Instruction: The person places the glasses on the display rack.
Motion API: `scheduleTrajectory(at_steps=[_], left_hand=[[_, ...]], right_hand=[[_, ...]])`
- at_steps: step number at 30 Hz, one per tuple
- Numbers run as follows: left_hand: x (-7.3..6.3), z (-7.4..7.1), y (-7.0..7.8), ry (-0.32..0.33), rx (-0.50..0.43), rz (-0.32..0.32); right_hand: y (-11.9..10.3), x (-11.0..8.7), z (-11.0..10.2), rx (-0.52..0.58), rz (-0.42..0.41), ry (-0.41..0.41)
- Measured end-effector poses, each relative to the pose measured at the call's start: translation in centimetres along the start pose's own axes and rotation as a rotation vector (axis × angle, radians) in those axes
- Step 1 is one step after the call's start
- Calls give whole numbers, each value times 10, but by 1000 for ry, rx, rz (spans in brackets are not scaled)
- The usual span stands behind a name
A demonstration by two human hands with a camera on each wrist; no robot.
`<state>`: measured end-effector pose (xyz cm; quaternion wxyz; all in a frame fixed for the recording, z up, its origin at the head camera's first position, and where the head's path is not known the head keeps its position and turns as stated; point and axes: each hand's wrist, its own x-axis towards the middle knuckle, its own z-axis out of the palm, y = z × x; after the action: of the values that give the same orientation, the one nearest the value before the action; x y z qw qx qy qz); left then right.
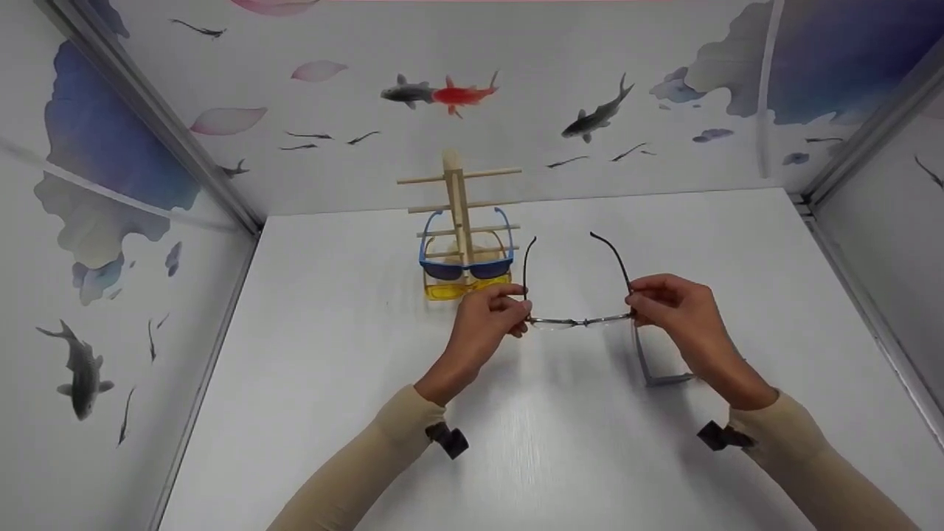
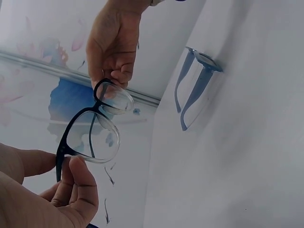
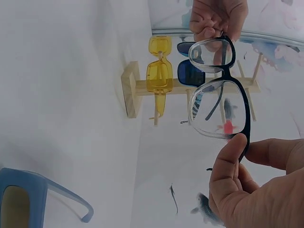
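Observation:
A pair of clear-lensed eyeglasses with a dark upper frame (image 3: 245,107) is held up above the table between both hands, its temples unfolded and pointing away from me. My left hand (image 1: 487,310) pinches it at the left hinge, thumb against fingers. At the opposite hinge my right hand (image 1: 675,306) pinches the frame the same way. Just beyond the left hand stands a wooden eyewear rack (image 1: 456,199) with crossbars. Blue sunglasses (image 1: 445,271) hang on it, with yellow glasses (image 1: 442,292) on the level below.
Another pair of glasses, blue-grey (image 2: 197,88), lies on the white table (image 1: 332,413) beneath my right hand, temples unfolded. Behind the rack rises a white panel printed with fish (image 1: 597,114). Side panels with metal edge strips (image 1: 199,354) border the table.

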<state>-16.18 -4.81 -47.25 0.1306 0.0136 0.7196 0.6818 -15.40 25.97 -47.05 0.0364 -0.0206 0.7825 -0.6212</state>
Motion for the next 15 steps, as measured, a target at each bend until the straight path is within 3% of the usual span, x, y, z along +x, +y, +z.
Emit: scheduleTrajectory(at_steps=[15], left_hand=[[-7, -12, 13, -8, -13, 90]], right_hand=[[-20, 2, 4, 5, -29, -25]])
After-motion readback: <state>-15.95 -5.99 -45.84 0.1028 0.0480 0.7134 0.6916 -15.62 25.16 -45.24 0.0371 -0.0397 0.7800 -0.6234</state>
